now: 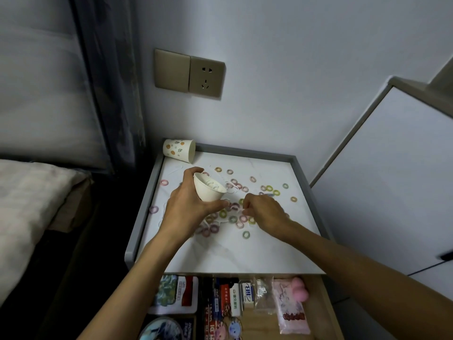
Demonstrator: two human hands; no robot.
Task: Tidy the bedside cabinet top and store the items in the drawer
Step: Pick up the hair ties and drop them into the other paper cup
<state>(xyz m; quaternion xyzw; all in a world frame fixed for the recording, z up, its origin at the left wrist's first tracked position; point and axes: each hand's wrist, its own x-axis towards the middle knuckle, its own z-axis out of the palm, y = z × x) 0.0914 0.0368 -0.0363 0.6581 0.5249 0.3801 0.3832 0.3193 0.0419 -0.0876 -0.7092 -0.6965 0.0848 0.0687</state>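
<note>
A bed [27,204] is lying along the left of the room, with the bedside cabinet top [245,253] standing beside it against the wall, white and marbled inside a grey raised rim. Below its front edge the drawer [316,305] is hanging open, packed with small packets and cards. The left hand [186,204] is hovering over the left middle of the top, fingers and thumb curling round a plain white cup [208,192] and tilting its mouth toward the right, with a few pale loops lying inside. The right hand [264,212] is reaching in just beside it, at the centre of the top, fingers curled and fingertips nipping together on what looks like a pale ring. A patterned paper cup [179,150] is lying on its side in the far left corner. Dozens of small pastel elastic rings [246,234] are lying scattered over the top – thickest under and between the two hands, thinner toward the far and right edges.
</note>
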